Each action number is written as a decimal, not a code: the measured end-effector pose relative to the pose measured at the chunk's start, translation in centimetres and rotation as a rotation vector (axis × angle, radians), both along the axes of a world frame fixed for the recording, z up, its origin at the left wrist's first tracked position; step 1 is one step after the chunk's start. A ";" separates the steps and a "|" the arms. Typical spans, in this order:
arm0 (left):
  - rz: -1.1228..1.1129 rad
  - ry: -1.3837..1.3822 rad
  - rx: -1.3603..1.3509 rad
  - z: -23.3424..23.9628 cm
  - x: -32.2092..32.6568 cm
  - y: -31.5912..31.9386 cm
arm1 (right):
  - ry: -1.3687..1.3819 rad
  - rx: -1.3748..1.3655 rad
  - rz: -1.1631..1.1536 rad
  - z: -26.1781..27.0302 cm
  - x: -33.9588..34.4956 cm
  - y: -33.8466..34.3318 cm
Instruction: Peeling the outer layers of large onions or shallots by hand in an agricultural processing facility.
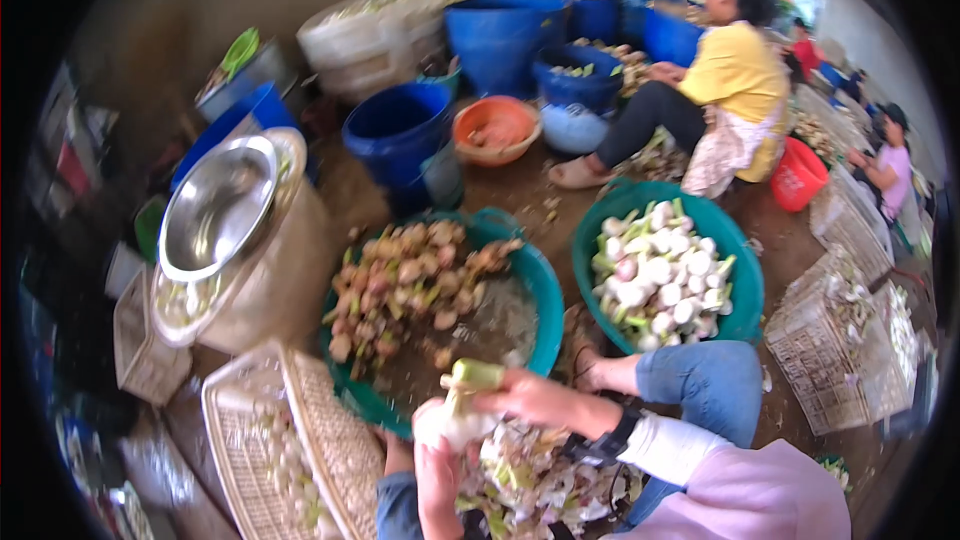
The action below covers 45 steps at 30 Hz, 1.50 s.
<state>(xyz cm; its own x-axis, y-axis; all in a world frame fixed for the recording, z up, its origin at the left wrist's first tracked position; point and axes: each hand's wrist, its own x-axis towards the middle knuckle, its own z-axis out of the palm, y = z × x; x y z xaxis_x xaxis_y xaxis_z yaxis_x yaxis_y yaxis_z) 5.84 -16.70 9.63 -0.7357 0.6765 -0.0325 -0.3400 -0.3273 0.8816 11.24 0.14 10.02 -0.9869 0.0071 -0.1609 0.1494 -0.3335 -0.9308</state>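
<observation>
Between my hands, a white garlic bulb (459, 420) with a thick green stem points up and slightly away, over a heap of papery peelings (532, 472). My left hand (437, 457) is closed around the bulb from below. My right hand (525, 394) grips near the stem; whether it also holds a small tool is not clear. Just beyond them, a green tub (551, 307) contains brownish, unpeeled garlic bulbs (405, 270) and some water. To the right, another green tub (750, 277) is full of white bulbs (667, 277) with short green stems.
A cream plastic basket (330, 435) stands at lower left, below a large drum (277, 277) with a steel bowl (217, 210) on top. Blue buckets (397, 127) and an orange basin (495, 131) stand farther back. A person in yellow (739, 67) sits beyond the right tub; other people sit farther right.
</observation>
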 end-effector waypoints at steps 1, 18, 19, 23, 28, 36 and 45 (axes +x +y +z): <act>-0.026 -0.167 0.030 -0.5 0.0 0.1 | 0.017 -0.024 -0.038 0.0 0.2 -0.1; 0.208 0.105 -0.265 -2.4 -0.8 0.7 | -0.108 -0.729 -0.358 -1.0 -1.6 -1.5; 0.326 0.110 -0.299 -2.7 -0.4 1.0 | -0.084 -0.419 -0.385 -0.2 -1.6 -1.9; 0.399 -0.236 -0.121 -2.8 -0.6 1.5 | -0.024 -0.321 -0.165 0.0 -1.0 -2.5; 0.419 -0.705 0.305 -2.6 -2.1 0.5 | 0.358 -0.734 0.183 1.4 3.1 2.8; -0.023 0.618 -0.219 4.3 0.8 14.2 | 0.347 0.934 -0.254 -11.1 0.9 -0.9; -0.218 0.102 -0.549 -2.4 -0.6 1.1 | 0.032 2.033 -0.501 -17.4 -17.1 21.5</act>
<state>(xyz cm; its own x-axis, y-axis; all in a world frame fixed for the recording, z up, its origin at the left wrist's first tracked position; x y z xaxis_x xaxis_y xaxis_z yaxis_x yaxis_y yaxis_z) 5.20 -15.63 7.19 -0.5999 0.7163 -0.3563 -0.2530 0.2527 0.9339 -5.84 21.66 -7.33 -0.8466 0.3148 0.4292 0.3715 0.9269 0.0528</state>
